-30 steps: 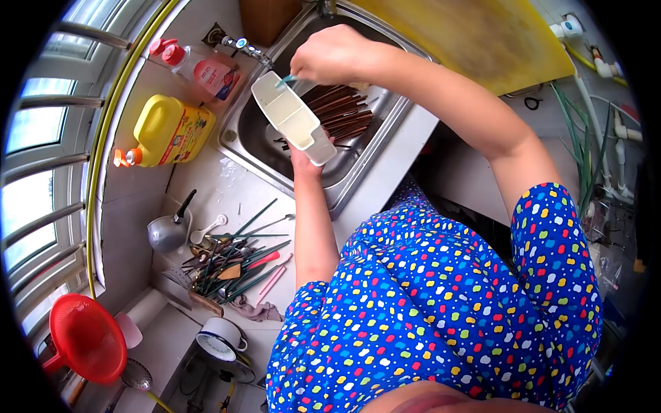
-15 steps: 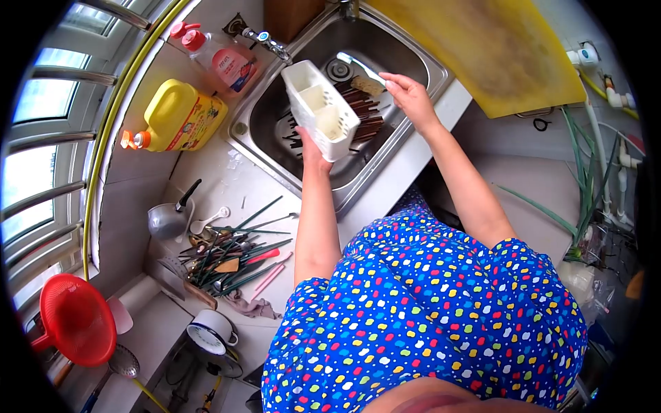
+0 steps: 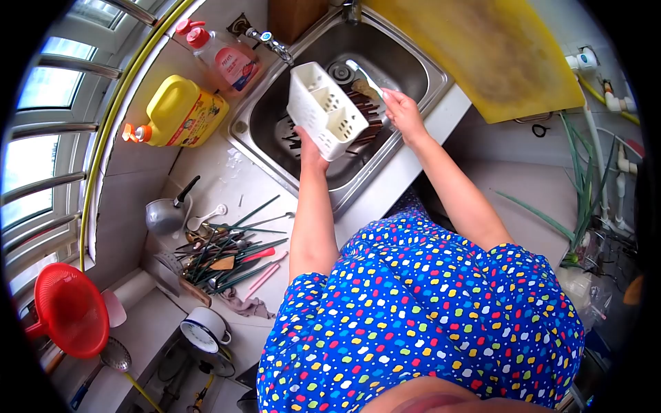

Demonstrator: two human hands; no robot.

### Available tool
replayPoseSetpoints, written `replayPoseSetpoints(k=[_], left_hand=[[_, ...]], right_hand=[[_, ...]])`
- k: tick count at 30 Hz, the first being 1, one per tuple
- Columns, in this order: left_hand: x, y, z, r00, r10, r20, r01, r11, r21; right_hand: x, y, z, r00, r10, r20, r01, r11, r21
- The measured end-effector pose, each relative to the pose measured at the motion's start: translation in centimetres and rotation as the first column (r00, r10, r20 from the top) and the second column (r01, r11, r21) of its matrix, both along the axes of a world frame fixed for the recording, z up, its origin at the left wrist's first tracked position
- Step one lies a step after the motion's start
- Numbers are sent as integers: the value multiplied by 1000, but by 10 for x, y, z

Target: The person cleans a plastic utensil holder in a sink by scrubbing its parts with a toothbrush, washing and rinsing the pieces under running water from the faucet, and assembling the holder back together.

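Observation:
Over the sink (image 3: pixel 275 168) my left hand (image 3: pixel 311 148) grips a white plastic utensil holder (image 3: pixel 310 113) by its near lower side. The holder is tilted, so its compartments and the holes in its walls show. My right hand (image 3: pixel 403 113) is closed on the handle of a white toothbrush (image 3: pixel 365 77), whose head points to the upper left, apart from the holder. Brown chopsticks (image 3: pixel 372 131) lie on the sink bottom, partly hidden behind the holder. A tan scrubber (image 3: pixel 363 88) rests near them by the drain.
Left of the sink stand a yellow detergent jug (image 3: pixel 182 113) and a pink-labelled pump bottle (image 3: pixel 231 62). A pile of utensils (image 3: pixel 231 255) lies on the counter beside a small pot (image 3: pixel 165 215). A yellow board (image 3: pixel 482 55) leans behind the sink's right side.
The holder has tipped so that more of its inside and its holes show. My right hand and the toothbrush have moved slightly down and toward the holder.

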State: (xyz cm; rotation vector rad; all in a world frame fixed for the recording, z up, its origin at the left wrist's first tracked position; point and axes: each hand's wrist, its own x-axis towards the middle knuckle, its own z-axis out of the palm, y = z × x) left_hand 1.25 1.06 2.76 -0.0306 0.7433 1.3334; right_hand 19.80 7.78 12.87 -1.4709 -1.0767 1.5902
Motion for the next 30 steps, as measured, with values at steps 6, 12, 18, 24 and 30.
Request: replayPoseSetpoints(k=[6,12,18,24,30], left_hand=[[0,-3,9,998,28,56,-24,997,-78],[-9,-8,-13,973,56,222,-53,998,-18],[-10,-10,2,977,75,201,-70,997,-31],[-6,-13,3,964,200,177,-194,980,-48],[0,-24,19,952,303,-43,-304,953,-1]], right_hand=[[-1,26,-68,962,130,242,-125,991,-38],[-8,30,-106,775,310,550,-285,949,-133],[-21,17,-99,601,442,666,-536,841,-75],[-42,-24,-43,653,509,-561,-691,703,-166],[-41,-52,-18,750,433,-500,-611,743,-274]])
